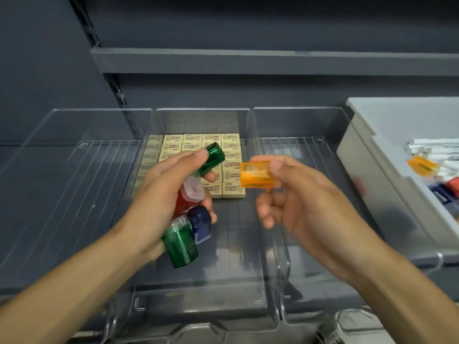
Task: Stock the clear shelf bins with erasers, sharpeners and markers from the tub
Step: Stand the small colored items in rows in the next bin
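Over the middle clear plastic shelf bin (pixel 198 301), clutching a handful in the left hand (pixel 159 194): a green translucent sharpener (pixel 212 157) pinched between thumb and forefinger at the top, with a red sharpener with a clear lid (pixel 191 194), a dark blue sharpener (pixel 200 224) and a second green sharpener (pixel 180 244) bunched lower against palm and fingers. In the right hand (pixel 298 202), pinching an orange translucent sharpener (pixel 257 175) by its right end between thumb and forefinger, remaining fingers loosely curled below. Long axis roughly left to right and near level, free end pointing toward the left hand, broad face turned to the camera; perhaps the blade side, though too blurred to be sure. Hands near each other, not touching. Beyond them, cream rectangular erasers (pixel 231 150) packed in rows at the back of the same bin. Further right, a grey plastic tub (pixel 372 170) holding white markers (pixel 427 145) and more sharpeners. Judged to be in the sharpener step, erasers done, markers not yet begun. Next: either passing the orange one across or setting all down in one bin, likely beside the erasers' bin, laying each flat and aligned.
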`<state>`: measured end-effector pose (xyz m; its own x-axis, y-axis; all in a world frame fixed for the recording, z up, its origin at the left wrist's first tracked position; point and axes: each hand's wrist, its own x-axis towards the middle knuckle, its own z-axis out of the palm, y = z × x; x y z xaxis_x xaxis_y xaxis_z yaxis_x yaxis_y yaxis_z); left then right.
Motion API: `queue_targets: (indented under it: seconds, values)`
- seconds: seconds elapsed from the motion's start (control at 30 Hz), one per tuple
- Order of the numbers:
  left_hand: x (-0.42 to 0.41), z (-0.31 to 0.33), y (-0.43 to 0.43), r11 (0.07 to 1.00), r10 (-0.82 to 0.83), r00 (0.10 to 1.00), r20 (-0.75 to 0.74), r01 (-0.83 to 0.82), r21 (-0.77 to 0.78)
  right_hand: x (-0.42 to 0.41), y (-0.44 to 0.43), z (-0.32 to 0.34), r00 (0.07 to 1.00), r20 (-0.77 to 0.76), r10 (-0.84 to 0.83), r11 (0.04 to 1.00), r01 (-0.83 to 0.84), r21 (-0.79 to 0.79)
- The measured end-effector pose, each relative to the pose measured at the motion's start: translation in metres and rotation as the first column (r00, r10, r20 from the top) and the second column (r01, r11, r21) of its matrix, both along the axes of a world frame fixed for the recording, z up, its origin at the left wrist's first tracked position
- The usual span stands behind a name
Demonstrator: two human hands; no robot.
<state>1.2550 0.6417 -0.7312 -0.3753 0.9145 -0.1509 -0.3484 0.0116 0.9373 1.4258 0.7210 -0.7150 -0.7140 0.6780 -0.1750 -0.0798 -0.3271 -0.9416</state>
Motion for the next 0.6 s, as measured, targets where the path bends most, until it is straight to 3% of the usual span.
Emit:
queue_targets:
  seconds: [0.43, 0.6]
  values:
    - [0.026, -0.001, 0.016, 1.000, -0.029, 1.000, 0.009, 0.029, 0.001, 0.024, 0.015, -0.004, 0.993, -0.053, -0.105, 0.990, 0.110, 0.093]
    - [0.026, -0.003, 0.020, 0.991, 0.057, 0.976, 0.212, -0.030, -0.127, 0.014, 0.031, -0.006, 0.971, -0.070, -0.227, 0.965, 0.234, 0.115]
